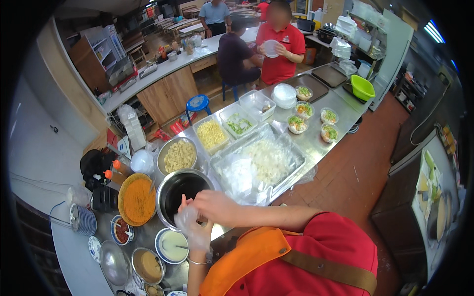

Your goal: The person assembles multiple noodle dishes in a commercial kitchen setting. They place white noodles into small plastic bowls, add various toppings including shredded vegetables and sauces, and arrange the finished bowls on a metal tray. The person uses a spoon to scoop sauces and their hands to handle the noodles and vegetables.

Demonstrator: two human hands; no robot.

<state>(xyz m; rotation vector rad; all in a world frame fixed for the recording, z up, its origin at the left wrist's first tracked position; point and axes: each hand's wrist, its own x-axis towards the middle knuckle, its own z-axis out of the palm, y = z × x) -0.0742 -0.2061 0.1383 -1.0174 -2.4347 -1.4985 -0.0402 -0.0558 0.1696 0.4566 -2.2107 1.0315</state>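
My left hand, in a clear plastic glove, is over the near rim of a deep steel pot with dark contents. My bare right hand is against it with bent fingers; whether they grip the glove is unclear. To the right, a metal tray holds pale shreds under clear plastic. Beyond the pot are a bowl of pale chunks, a tub of yellow shreds and a tub of green slices. Left of it sits a basin of orange powder; below, a bowl of creamy liquid.
Several filled clear bowls stand beside stacked lids. Orange-capped bottles, a chili-paste bowl and a bowl of tan sauce are at left. Across the counter, a person in red holds a round lid; another person sits.
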